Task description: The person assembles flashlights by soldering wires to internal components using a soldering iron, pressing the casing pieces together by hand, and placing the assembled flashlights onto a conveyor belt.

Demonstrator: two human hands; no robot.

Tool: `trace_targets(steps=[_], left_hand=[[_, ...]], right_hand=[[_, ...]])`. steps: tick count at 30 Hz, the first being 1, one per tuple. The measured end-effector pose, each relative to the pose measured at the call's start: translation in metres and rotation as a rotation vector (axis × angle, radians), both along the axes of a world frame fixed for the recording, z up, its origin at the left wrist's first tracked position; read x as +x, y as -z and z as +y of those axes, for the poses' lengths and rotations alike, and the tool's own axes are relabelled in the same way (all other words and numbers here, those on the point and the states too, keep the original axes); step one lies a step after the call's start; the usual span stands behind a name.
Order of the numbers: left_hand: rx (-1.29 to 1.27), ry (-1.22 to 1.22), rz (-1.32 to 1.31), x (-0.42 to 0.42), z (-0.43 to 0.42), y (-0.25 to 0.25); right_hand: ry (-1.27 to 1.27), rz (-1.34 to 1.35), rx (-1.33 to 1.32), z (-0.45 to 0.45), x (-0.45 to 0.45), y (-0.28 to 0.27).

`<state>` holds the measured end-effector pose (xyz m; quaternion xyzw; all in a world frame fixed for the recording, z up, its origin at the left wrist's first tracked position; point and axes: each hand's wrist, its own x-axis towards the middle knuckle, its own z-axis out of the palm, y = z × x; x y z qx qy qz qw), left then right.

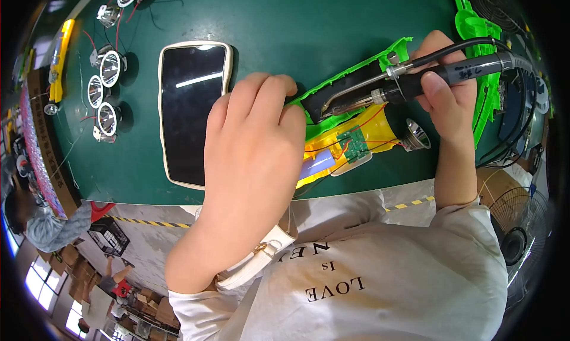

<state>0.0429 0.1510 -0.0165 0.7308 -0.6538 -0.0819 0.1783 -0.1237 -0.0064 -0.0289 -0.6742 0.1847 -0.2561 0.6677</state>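
Right hand grips soldering tool, tip indistinct near green shell; left hand hides end of yellow housing, fingertips unseen, cannot tell grip.

Bench lighting bright; green table shows soft sheen toward its top edge. White streak of glare on phone screen; small highlights on metal of soldering iron. Dark shadows just right of lamps. Windows, lower left, blown out. Strong wide-lens bending at margins, corners black, left background soft
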Motion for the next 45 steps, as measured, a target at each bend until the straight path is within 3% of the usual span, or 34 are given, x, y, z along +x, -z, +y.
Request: trace_targets(steps=[45], left_hand=[[0.097,0.009,0.038,0.0024,-0.0053,0.0032]], right_hand=[[-0.045,0.018,-0.031,-0.0006,-0.0027,0.0024]])
